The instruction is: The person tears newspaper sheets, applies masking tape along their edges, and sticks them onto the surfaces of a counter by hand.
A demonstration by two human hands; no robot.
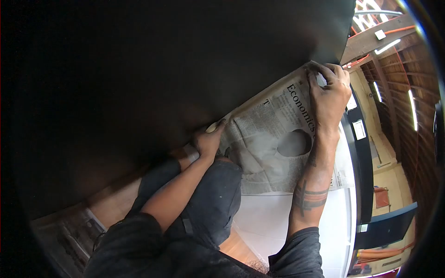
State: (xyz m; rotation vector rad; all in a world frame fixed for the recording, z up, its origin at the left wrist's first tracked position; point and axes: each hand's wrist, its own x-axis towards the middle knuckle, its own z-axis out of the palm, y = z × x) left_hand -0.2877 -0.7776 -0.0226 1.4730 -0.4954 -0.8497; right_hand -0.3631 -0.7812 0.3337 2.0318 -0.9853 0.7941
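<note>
A printed newspaper sheet (pixel 259 109) hangs with its upper edge along the lower edge of a large, dark, smooth panel (pixel 185 60). My right hand (pixel 330 90) pinches the sheet's upper right corner, thumb and fingers closed at the panel's edge. Lower down, my left hand (pixel 208 140) is closed at the sheet's left end, fingertips on the paper by the panel edge. A small, pale, rounded object (pixel 212 127) shows beside those fingers; I cannot tell what it is. The sheet is creased and covers part of a white surface (pixel 278 217) below.
My bent knee in dark trousers (pixel 215 194) is close under the left hand. To the right are a dark upright panel (pixel 364 153) and a dark flat panel (pixel 387 227). Wooden roof beams (pixel 394 83) and strip lights (pixel 412 110) show beyond.
</note>
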